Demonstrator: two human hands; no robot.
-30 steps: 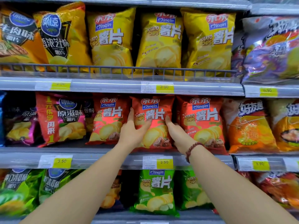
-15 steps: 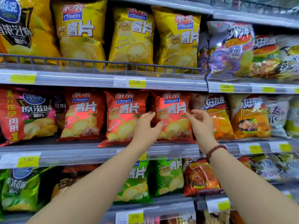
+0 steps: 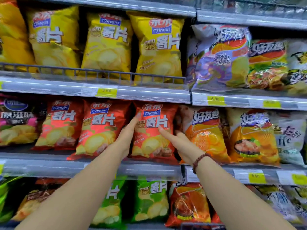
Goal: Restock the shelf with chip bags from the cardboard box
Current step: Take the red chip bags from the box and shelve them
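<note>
A red chip bag [image 3: 154, 140] stands upright on the middle shelf [image 3: 49, 166], the rightmost of three like red bags [image 3: 99, 128]. My left hand [image 3: 127, 136] lies flat against its left edge, fingers straight and pointing up. My right hand [image 3: 179, 143], a bead bracelet on its wrist, rests with straight fingers on the bag's front right side, wedged beside an orange bag [image 3: 206, 135]. Neither hand curls around the bag. The cardboard box is out of view.
Yellow chip bags [image 3: 159, 47] stand behind a wire rail [image 3: 99, 74] on the upper shelf. Green bags [image 3: 151, 200] and a red-orange bag [image 3: 187, 205] fill the lower shelf. Mixed bags [image 3: 221, 60] crowd the right-hand bay. Price tags line the shelf edges.
Both hands went from the middle red bag to the rightmost one, pinched its sides, and now lie flat against it. The view has shifted right and closer.
</note>
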